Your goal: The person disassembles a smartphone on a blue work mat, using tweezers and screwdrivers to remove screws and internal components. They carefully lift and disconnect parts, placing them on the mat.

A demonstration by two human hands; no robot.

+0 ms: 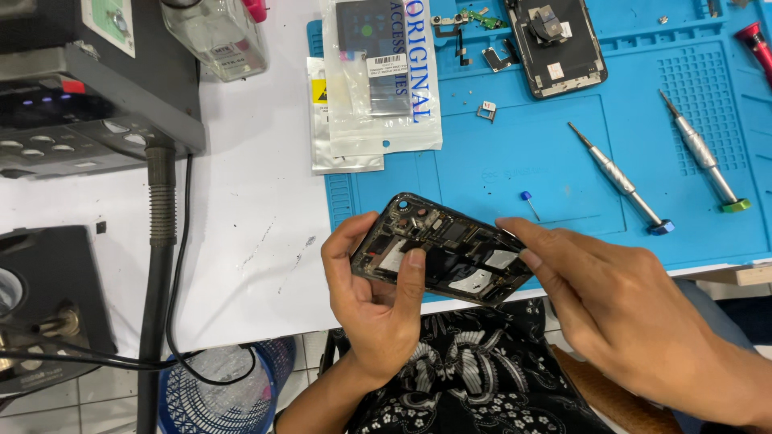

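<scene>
Head view shows the opened phone body (444,251) held over the table (249,209) edge, the left hand (378,293) closed around its end, the right hand (623,309) pinching inside; a slip could likely tear a flex cable or drop it.

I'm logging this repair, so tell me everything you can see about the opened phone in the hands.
The phone is a dark, glossy-edged shell with its screen off, showing boards, silver shields, cables and a camera module near its upper-left corner. It is held tilted above the edge of the blue mat. The left hand grips its left end, thumb on the insides; the right hand fingers touch its right end.
</scene>
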